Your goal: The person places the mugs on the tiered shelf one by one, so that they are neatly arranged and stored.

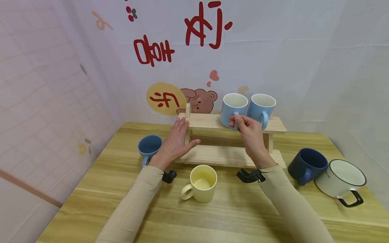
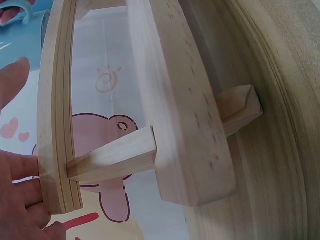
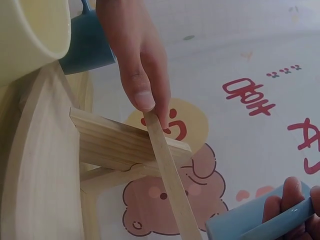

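Observation:
A light blue mug (image 1: 227,113) with a white inside stands upright on the top board of a two-tier wooden shelf (image 1: 203,120). My right hand (image 1: 253,138) pinches its handle between thumb and fingers. Close on its right is a matching light blue mug (image 1: 256,109). At the shelf's left end, my left hand (image 1: 173,143) rests its straight fingers on the top board, thumb spread away. The left wrist view shows those fingers (image 2: 25,195) touching the board's end.
Before the shelf stands a yellow mug (image 1: 206,194). A blue mug (image 1: 145,148) is partly hidden behind the left hand. On the right, a dark blue mug (image 1: 299,167) stands beside a white mug (image 1: 329,184) with black rim and handle. A printed cloth (image 1: 273,60) hangs behind.

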The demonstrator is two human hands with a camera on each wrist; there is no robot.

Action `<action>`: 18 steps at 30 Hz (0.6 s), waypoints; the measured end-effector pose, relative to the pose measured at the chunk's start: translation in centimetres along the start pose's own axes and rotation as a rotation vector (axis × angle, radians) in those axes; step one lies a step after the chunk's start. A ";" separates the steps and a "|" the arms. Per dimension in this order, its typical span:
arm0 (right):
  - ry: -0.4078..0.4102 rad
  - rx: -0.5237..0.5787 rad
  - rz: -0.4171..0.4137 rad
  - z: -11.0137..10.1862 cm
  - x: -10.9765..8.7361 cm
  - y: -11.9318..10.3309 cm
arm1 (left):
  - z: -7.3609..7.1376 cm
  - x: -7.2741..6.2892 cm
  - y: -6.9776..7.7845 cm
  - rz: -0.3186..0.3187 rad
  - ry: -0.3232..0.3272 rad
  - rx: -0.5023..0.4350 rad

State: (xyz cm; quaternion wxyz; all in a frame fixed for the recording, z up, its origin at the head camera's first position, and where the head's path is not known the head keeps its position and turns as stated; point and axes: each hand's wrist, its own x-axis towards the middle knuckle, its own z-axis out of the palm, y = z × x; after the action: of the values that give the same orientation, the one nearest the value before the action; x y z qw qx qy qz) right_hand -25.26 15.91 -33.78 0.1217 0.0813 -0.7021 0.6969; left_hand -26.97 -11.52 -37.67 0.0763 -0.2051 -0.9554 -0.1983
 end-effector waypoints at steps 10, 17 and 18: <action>-0.004 -0.052 0.007 -0.1 0.9 0.1 | -0.3 -0.1 0.0 0.025 -0.017 0.033; -0.014 -0.053 0.019 -0.1 1.2 0.0 | -0.3 -0.1 -0.1 0.028 -0.011 0.032; -0.013 -0.056 0.021 0.0 1.2 0.0 | -0.3 -0.2 -0.1 0.027 -0.010 0.030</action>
State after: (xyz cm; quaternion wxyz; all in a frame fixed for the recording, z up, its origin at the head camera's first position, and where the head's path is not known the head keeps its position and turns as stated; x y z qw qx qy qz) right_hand -26.37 16.01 -33.42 0.1121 0.0750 -0.7228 0.6778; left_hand -26.87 -11.82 -37.48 0.0775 -0.2177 -0.9558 -0.1818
